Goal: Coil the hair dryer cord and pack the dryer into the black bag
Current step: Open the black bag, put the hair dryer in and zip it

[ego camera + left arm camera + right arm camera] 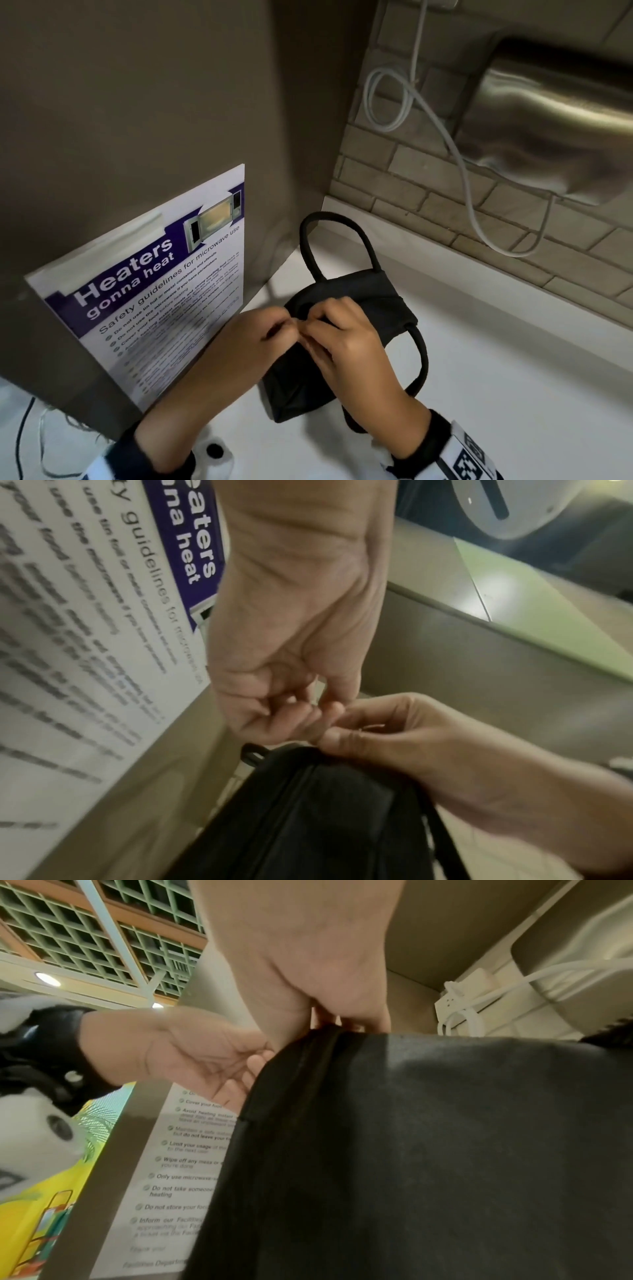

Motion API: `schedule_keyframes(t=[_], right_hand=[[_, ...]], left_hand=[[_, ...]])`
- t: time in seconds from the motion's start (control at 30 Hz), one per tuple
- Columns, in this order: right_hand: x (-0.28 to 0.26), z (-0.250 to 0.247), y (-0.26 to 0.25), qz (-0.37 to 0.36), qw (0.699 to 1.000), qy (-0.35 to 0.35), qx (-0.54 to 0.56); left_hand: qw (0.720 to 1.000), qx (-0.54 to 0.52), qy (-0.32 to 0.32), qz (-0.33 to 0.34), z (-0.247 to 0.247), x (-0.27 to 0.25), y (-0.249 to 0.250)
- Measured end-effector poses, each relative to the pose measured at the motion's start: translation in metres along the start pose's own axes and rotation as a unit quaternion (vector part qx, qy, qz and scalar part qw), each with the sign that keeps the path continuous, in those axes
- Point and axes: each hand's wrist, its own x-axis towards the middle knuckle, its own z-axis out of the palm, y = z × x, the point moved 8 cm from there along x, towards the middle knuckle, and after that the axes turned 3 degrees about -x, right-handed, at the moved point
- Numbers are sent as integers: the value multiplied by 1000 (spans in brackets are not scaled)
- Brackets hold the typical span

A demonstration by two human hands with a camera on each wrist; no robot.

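Note:
The black bag [370, 298] lies on the white counter [496, 377] with one loop handle [308, 240] toward the wall and the other [423, 359] toward me. Both hands meet at its near top edge. My left hand [286, 322] has curled fingers and pinches the edge of the black bag [325, 818] beside the seam. My right hand [310, 330] pinches the same edge from the other side, thumb [337, 737] pressed on the fabric. In the right wrist view the black bag [428, 1150] fills the frame and looks closed. The hair dryer and its cord are out of sight.
A microwave safety poster [154, 291] hangs on the grey panel close on the left. A steel wall-mounted dryer [548, 130] and a looped white cable [394, 102] hang on the brick wall behind. Bare counter stretches to the right of the bag.

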Motion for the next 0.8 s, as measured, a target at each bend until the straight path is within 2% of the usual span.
schedule_keyframes(t=[0.07,0.1,0.23,0.4,0.5,0.67,0.8], right_hand=[[-2,2,7,20,999,-16,31],[-3,3,10,33,998,-18,45],[-3,-2,21,82,992,16,92],[-9,2,-2,25,999,0,43],[-10,-6,0,14,1000,21,-6],[-3,-22,26,67,997,42,-6],[2,-45,89,156,985,68,-8]], left_hand=[[1000,-13,6,16,0,-1,-3],[999,1,12,44,-2,-3,-3],[992,72,30,95,4,-5,-4],[991,99,68,61,17,-6,-8],[988,119,82,52,17,-9,-5],[985,138,73,69,13,-6,0],[981,178,59,51,9,-10,-12]])
